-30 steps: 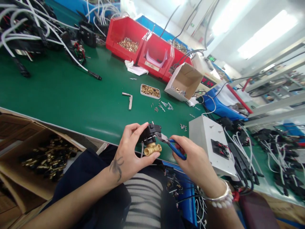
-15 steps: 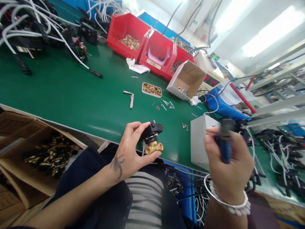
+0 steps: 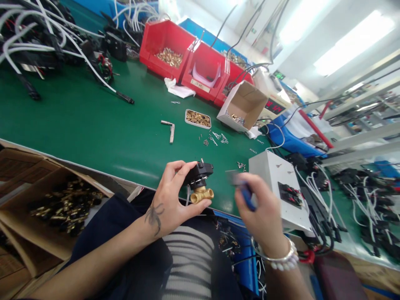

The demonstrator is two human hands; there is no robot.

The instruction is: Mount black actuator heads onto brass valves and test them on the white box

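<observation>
The black-and-brass valve assembly (image 3: 201,194) is at your front edge of the green worktop (image 3: 125,129), black housing up, brass body below, raised in your left hand (image 3: 170,192). That hand has thumb and fingers clamped on it, thumb beneath the brass, fingertips at the housing.

Your right hand (image 3: 261,210) is closed around blue-handled pliers (image 3: 249,199). A second ago their tips were at the metal pins under the housing; then the hand swung out over the white metal box (image 3: 272,170). Now it is nearer the valve again, between box and valve, and the tips touch nothing. So only your left hand supports the valve, and the tool is apart from it. Blur hides whether the plier tips are spread or together.

Your left wrist is straight, its forearm rising from lower left; your right forearm comes from lower right, tips pointing toward the valve.

Farther out lie small pins (image 3: 241,166), loose spring clips (image 3: 213,140), a tray of brass pieces (image 3: 197,125) and an L-shaped tool (image 3: 171,134). Red bins (image 3: 156,68) stand beyond.
</observation>
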